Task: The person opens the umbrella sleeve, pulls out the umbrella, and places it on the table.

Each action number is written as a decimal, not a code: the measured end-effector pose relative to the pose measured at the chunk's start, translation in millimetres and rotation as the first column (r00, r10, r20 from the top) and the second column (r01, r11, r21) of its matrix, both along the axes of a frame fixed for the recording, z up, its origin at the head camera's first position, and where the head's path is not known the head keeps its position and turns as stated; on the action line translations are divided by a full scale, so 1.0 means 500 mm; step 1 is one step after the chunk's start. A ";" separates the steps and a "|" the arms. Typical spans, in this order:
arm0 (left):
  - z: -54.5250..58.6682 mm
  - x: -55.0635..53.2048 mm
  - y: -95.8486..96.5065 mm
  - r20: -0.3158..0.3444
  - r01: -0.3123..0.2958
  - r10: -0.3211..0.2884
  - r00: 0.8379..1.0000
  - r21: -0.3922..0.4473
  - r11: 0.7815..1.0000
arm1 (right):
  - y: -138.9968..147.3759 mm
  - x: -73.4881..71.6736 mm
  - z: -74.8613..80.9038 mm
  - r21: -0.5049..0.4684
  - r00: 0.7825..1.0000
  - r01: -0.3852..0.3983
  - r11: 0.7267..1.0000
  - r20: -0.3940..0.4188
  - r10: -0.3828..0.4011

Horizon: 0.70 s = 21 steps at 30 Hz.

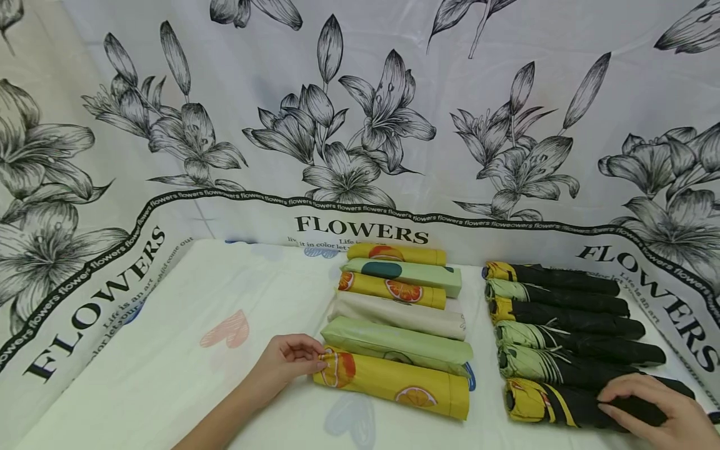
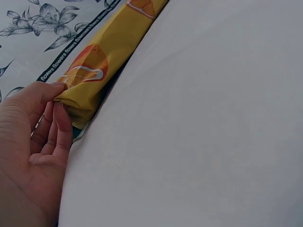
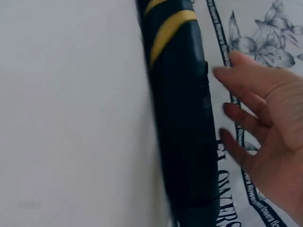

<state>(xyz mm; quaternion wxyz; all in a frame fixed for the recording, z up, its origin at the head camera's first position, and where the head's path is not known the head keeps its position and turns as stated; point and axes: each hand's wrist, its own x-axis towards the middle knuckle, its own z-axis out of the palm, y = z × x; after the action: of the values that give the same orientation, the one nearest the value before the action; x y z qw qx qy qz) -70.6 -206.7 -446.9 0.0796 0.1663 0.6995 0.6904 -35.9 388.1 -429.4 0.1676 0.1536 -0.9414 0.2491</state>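
Note:
My left hand [image 1: 284, 365] pinches the left end of a yellow umbrella sleeve [image 1: 388, 382] printed with orange slices, the nearest in a column of sleeves. In the left wrist view, thumb and fingertips grip the bunched edge of this sleeve [image 2: 106, 52]. A folded umbrella [image 1: 579, 406], black with a yellow striped end, lies nearest in the right column. Over its right part is my right hand [image 1: 658, 403], fingers loosely bent. The right wrist view has that hand [image 3: 265, 113] beside the black umbrella [image 3: 184, 118], with a gap between fingertips and fabric.
Behind the yellow sleeve lie light green [image 1: 396, 344], beige [image 1: 399, 312] and more yellow sleeves. Several folded black umbrellas [image 1: 579, 340] with green or yellow ends fill the right column. A white cloth with hearts [image 1: 227, 330] covers the table; a flower-printed curtain [image 1: 337, 125] hangs behind.

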 end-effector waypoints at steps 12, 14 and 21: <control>-0.001 -0.002 -0.002 -0.003 0.003 -0.003 1.000 0.008 1.000 | 0.009 -0.012 -0.028 0.105 0.965 -0.067 0.992 0.260 0.038; -0.001 -0.002 -0.002 -0.002 0.005 -0.005 1.000 0.014 1.000 | 0.004 -0.009 -0.027 0.100 0.972 -0.060 0.993 0.233 0.035; 0.000 -0.002 0.000 0.000 0.009 -0.009 1.000 0.020 1.000 | -0.020 -0.004 -0.022 0.107 0.985 0.021 0.994 0.165 -0.039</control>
<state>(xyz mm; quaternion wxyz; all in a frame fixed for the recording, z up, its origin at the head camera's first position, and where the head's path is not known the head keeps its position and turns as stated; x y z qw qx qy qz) -71.6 -206.6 -446.7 0.0809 0.1704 0.6919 0.6970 -37.8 378.3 -440.3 0.0835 0.1266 -0.9662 0.2085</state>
